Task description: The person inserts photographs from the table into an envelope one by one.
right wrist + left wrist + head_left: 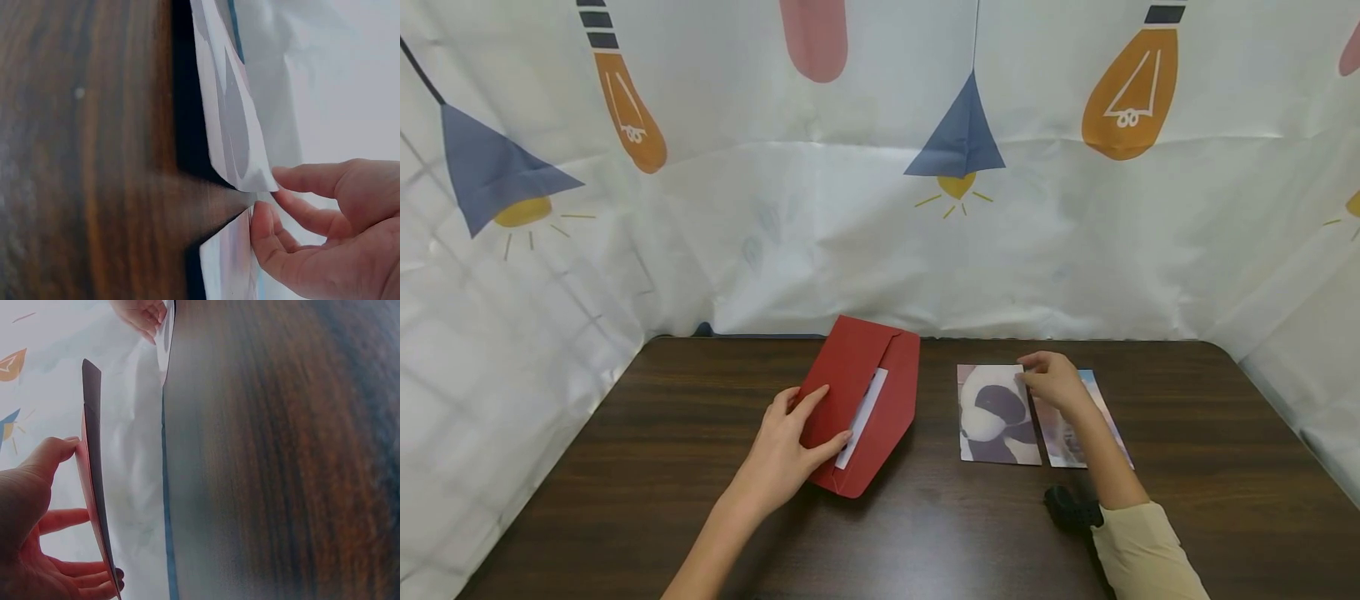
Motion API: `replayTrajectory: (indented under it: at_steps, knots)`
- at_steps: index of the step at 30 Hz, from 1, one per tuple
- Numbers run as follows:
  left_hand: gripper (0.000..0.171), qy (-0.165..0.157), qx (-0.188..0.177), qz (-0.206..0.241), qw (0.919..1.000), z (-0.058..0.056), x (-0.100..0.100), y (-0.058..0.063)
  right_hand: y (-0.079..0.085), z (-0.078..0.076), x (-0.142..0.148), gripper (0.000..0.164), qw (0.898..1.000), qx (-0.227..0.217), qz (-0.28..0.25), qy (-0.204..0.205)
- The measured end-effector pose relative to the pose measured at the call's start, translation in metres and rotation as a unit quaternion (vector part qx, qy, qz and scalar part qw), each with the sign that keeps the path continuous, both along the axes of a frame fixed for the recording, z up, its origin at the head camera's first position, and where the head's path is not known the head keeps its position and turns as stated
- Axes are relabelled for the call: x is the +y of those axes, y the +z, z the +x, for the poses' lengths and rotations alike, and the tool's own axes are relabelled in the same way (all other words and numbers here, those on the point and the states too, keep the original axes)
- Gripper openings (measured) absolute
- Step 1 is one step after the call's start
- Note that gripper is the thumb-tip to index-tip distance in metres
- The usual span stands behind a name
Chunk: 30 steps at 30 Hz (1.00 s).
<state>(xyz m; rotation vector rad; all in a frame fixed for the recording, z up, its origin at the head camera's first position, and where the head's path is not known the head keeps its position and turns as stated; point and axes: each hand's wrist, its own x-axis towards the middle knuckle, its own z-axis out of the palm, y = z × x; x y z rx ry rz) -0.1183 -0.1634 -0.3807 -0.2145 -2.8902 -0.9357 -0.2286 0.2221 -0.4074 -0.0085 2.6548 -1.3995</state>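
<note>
My left hand [790,450] grips a red envelope [842,358] by its left side, tilted up off the table. The envelope's flap hangs open to the right, and a white paper [863,417] shows in its slot. From the left wrist view, the envelope [94,469] is seen edge-on between thumb and fingers. To the right, my right hand [1054,382] pinches the upper right corner of a card with a black-and-white panda picture [985,425]. In the right wrist view that card's corner [250,175] touches the fingertips. A second, pastel card [1063,433] lies partly under my right hand.
A dark wood-grain table [685,517] carries everything. Behind it hangs a white cloth [775,250] printed with lamps and bulbs, with more cloth at both sides. A black band [1071,507] sits at the right sleeve's cuff.
</note>
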Motion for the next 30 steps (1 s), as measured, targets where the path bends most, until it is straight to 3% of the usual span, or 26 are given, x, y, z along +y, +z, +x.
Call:
replayTrajectory:
  at_steps: [15, 30]
  knots:
    - [0.067, 0.000, 0.002, -0.002, 1.0000, 0.000, 0.001, 0.000, 0.004, 0.000, -0.001, 0.027, 0.999, 0.011, -0.024, -0.042]
    - [0.067, -0.002, 0.008, 0.001, 1.0000, -0.001, 0.000, -0.001, 0.018, 0.005, 0.000, 0.025, 0.999, 0.031, -0.030, -0.008]
